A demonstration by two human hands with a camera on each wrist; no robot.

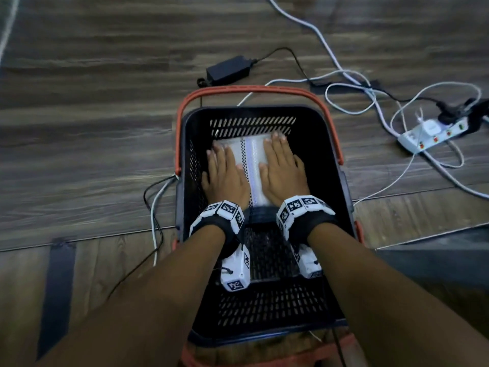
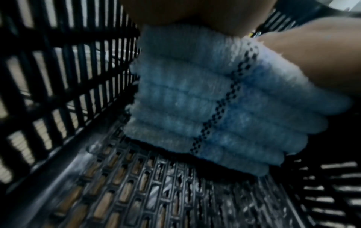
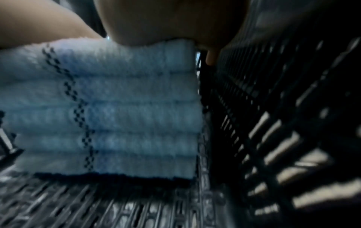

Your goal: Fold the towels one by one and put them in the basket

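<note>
My two hands lie flat on top of a pile of folded towels (image 1: 251, 165) inside the black basket (image 1: 328, 144). The basket sits on the wood floor (image 1: 92, 128).

From the head view I see only the top towel, white with a dotted line down its middle. My left hand (image 1: 225, 176) lies on the left part of it and my right hand (image 1: 281, 170) on the right part. The fingers (image 1: 222, 154) are straight and close side by side, and they point to the far wall of the basket. They press down and do not curl round the cloth. My fingertips reach almost to the far edge of the towel. The strip with the dotted line shows bare between my hands.

The wrist views show what the head view cannot: the side of the pile. In the left wrist view the towels (image 2: 195, 111) are stacked in layers, and the pile stands on the basket's holed bottom (image 2: 136, 192), close to the basket's left wall. In the right wrist view the pile (image 3: 126, 115) looks the same, and one finger (image 3: 212, 57) hangs over its right edge, beside the basket's right wall.

Behind the basket lie a black power brick (image 1: 229, 70) and cables (image 1: 352, 83). A white power strip (image 1: 434, 136) lies to the basket's right.
</note>
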